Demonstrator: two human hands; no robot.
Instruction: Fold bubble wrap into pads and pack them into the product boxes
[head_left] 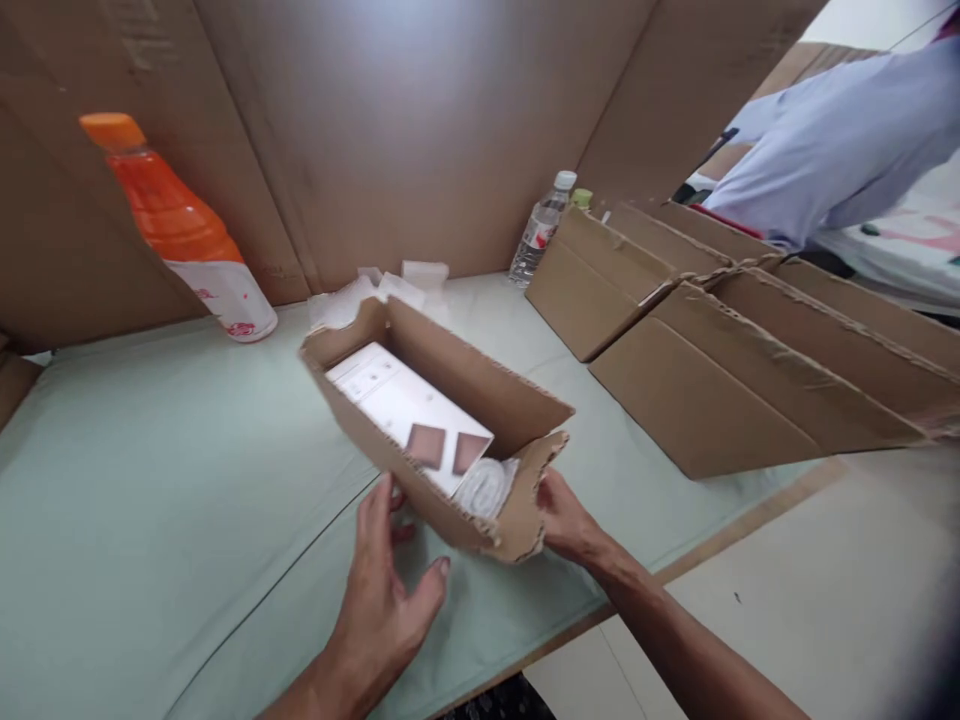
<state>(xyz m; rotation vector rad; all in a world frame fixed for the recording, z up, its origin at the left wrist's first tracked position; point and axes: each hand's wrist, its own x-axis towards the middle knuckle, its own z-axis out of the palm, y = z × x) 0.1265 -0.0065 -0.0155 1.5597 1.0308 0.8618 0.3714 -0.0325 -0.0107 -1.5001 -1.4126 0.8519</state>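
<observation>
The right hand (566, 515) is holding the box (465, 380) by its right end, mid-table (187, 470); the left hand (381, 615) is hovering open by its near side, where cupping the base would be steadying it

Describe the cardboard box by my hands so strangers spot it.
Find the pale green tablecloth. Near its middle, your right hand touches a narrow, open-topped cardboard box. Unlike the clustered cardboard boxes to the right, this one visibly holds a white box with two brown squares.
</observation>
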